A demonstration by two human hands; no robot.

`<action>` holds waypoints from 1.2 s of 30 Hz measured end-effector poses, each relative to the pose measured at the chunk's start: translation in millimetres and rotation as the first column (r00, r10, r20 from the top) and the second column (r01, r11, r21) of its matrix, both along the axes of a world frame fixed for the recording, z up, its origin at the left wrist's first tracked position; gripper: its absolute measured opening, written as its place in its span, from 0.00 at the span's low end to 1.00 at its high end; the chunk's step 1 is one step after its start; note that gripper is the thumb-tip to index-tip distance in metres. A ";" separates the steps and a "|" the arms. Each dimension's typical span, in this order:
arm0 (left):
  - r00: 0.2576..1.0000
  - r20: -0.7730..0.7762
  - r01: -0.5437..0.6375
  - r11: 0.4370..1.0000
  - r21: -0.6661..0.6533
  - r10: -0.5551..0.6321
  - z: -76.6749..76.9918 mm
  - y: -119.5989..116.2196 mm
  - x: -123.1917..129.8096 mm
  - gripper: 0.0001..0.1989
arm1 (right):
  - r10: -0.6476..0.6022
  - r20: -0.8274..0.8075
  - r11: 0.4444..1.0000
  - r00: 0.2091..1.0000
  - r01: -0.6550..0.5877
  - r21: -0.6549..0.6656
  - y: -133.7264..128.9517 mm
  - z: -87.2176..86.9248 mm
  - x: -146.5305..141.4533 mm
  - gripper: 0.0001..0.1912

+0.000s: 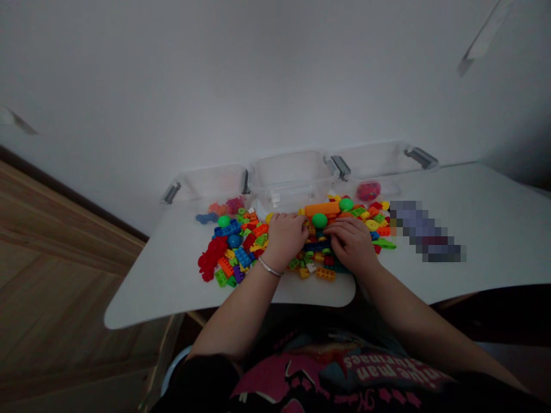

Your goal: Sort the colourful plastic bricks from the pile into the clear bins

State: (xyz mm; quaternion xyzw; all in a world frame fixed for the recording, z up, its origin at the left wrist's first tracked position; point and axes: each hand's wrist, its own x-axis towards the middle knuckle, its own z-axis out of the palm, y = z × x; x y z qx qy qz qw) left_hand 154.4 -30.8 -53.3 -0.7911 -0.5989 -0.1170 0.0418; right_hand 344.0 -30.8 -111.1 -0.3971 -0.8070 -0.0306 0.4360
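A thin silver bangle (270, 267) on the left wrist (267, 257); a black T-shirt (340, 373) with pink-and-blue print and white lettering.

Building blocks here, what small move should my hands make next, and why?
Probably lift the green ball between your left hand and right hand into the middle clear bin. It sits on top of the pile, close to both hands, and that bin stands open just behind it.

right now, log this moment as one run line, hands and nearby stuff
left hand: on toy bricks, bracelet on wrist | right hand: on bricks, near green ball | behind: clear plastic bins | surface: white table
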 end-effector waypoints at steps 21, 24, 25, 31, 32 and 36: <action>0.907 0.401 -0.083 0.989 -0.123 0.127 -8.3 9.9 -7.5 0.07 | -0.008 -0.004 1.000 1.000 0.008 -0.005 -0.4 -0.2 -0.8 0.11; 0.816 0.572 -0.057 0.997 -0.056 0.079 -11.7 14.8 -13.0 0.16 | -0.001 -0.004 1.000 1.000 0.001 -0.008 -0.1 -0.5 -0.7 0.11; 0.789 0.613 -0.040 0.999 -0.020 0.044 -12.6 16.5 -15.4 0.19 | 0.001 -0.003 1.000 1.000 -0.001 -0.006 0.0 -0.4 -0.6 0.11; 0.732 0.676 -0.006 0.991 0.135 -0.087 -10.6 20.4 -40.2 0.15 | 0.008 0.008 1.000 1.000 -0.008 0.029 0.1 0.5 -0.4 0.10; 0.704 0.703 -0.031 0.985 0.170 -0.099 -7.9 19.7 -46.2 0.15 | 0.007 0.008 1.000 1.000 -0.007 0.030 0.1 0.2 -0.4 0.10; 0.564 0.813 -0.208 0.928 0.310 -0.146 13.6 17.0 -77.7 0.17 | -0.002 0.003 1.000 1.000 0.002 0.015 0.1 -2.0 -0.1 0.10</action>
